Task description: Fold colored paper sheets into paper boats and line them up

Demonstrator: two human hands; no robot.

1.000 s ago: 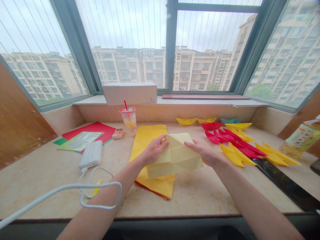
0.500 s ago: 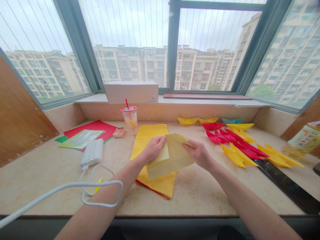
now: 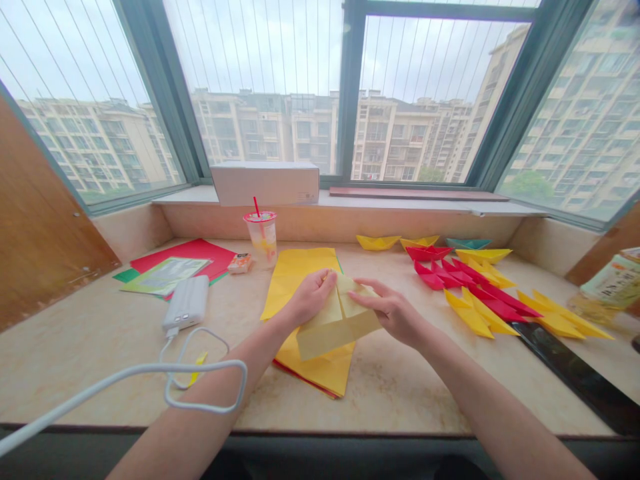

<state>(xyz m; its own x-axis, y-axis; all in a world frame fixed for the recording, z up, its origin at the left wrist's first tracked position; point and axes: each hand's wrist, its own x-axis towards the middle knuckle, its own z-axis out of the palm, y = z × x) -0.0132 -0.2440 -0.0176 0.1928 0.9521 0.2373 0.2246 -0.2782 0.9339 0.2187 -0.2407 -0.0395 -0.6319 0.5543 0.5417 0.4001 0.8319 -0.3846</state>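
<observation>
A pale yellow sheet of paper (image 3: 333,331) is held up between my two hands, its top corners folded in to a seam down the middle. My left hand (image 3: 315,293) pinches it near the top left. My right hand (image 3: 393,308) has its thumb and fingers on the right folded flap, pressing it toward the seam. Beneath the held sheet lies a stack of yellow paper (image 3: 295,267), with red and green edges peeking out under it.
Folded paper boats, red ones (image 3: 477,288), yellow ones (image 3: 475,313) and a teal one (image 3: 467,244), stand at the right by a black phone-like slab (image 3: 570,373) and a bottle (image 3: 610,283). Leftward are a drink cup (image 3: 263,241), a white power bank (image 3: 187,305) with cable, and red paper (image 3: 173,253).
My right hand has folded the right top corner of the paper inward, so both flaps now meet at the middle. My left hand keeps its pinch at nearly the same place.
</observation>
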